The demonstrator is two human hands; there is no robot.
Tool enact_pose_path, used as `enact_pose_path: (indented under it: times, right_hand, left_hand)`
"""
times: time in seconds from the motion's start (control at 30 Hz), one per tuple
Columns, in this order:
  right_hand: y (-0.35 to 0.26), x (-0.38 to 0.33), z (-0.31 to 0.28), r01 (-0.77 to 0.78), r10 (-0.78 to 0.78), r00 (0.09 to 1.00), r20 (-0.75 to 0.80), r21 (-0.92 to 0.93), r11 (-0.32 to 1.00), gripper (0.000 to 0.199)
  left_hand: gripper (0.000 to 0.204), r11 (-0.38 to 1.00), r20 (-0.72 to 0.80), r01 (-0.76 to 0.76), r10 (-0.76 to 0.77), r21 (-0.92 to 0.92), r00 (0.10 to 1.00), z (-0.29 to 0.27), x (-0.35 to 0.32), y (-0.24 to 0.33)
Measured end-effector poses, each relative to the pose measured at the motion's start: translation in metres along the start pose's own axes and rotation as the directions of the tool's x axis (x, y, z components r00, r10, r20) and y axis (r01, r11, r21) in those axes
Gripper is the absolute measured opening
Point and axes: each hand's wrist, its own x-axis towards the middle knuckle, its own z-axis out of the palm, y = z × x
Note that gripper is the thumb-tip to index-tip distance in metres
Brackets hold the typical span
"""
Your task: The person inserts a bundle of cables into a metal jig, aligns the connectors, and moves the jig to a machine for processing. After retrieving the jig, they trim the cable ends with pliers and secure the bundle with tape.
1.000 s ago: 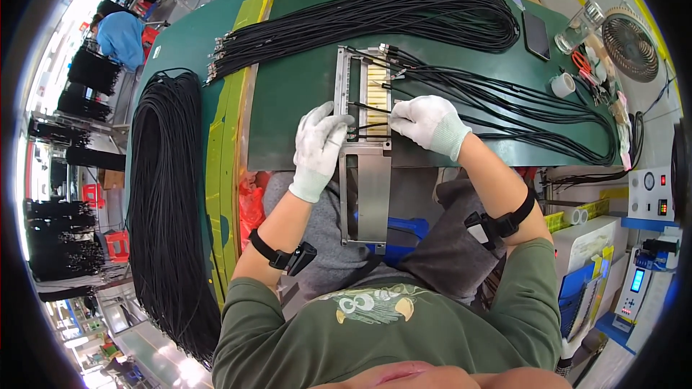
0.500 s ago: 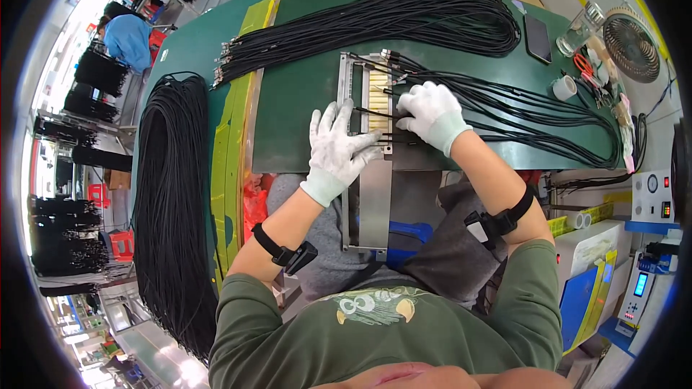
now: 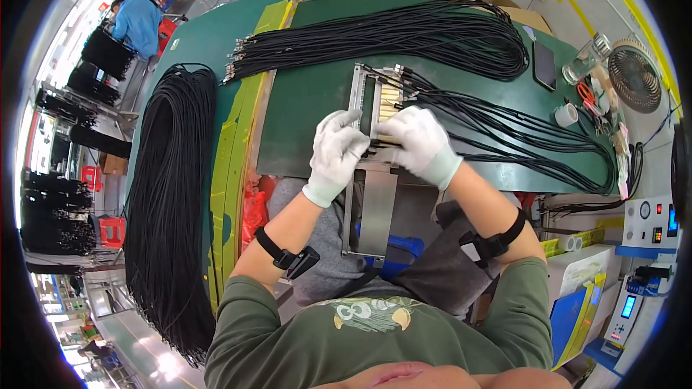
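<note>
A narrow metal fixture (image 3: pixel 355 94) with a row of pale yellow slots (image 3: pixel 390 95) stands at the front edge of the table. Black cables (image 3: pixel 504 112) run from it to the right in a long loop, their ends lying across the slots. My left hand (image 3: pixel 336 151), in a white glove, pinches a black cable end beside the fixture's lower part. My right hand (image 3: pixel 419 145), also gloved and slightly blurred, bends over the slots with fingers and thumb around the same cable. Its fingertips are close to those of my left hand. Both hands partly cover the lower slots.
A cable bundle (image 3: pixel 389 36) lies along the back of the green table (image 3: pixel 303 112); another (image 3: pixel 169 194) hangs over the left side. At right are a phone (image 3: pixel 544 65), a glass bottle (image 3: pixel 587 60), a tape roll (image 3: pixel 566 114), red-handled scissors (image 3: pixel 585 94) and a fan (image 3: pixel 634 78).
My left hand has drawn its spread fingers together into a pinch. My right hand has moved down and left toward it, over the lower slots. The whole view has shifted slightly.
</note>
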Motion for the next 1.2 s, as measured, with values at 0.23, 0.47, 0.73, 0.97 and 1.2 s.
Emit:
enact_pose_path:
  times: [0.23,0.47,0.73,0.97,1.2]
  right_hand:
    - [0.002,0.003,0.003,-0.084,0.080,0.978,0.194,0.016,0.996,0.022]
    - [-0.008,0.006,0.019,0.054,-0.048,0.998,0.036,-0.190,0.980,0.018]
    - [0.014,-0.005,0.002,-0.155,0.178,0.966,0.189,-0.134,0.979,0.013]
    - [0.019,-0.012,0.004,-0.138,0.162,0.975,0.155,-0.153,0.978,0.011]
    - [0.021,-0.010,0.002,-0.060,0.116,0.973,0.202,-0.262,0.963,0.007]
  left_hand:
    - [0.010,0.998,0.111,0.013,-0.007,-0.058,0.994,-0.002,0.000,0.006]
    - [0.011,0.973,0.157,0.123,-0.093,-0.196,0.983,-0.007,-0.002,-0.006]
    - [0.013,0.986,-0.021,-0.015,0.019,0.163,1.000,-0.019,0.002,-0.014]
    - [0.016,0.977,-0.022,0.048,-0.045,0.210,0.999,-0.011,-0.004,-0.023]
    - [0.020,0.985,0.003,0.105,-0.106,0.138,0.994,-0.009,-0.006,-0.028]
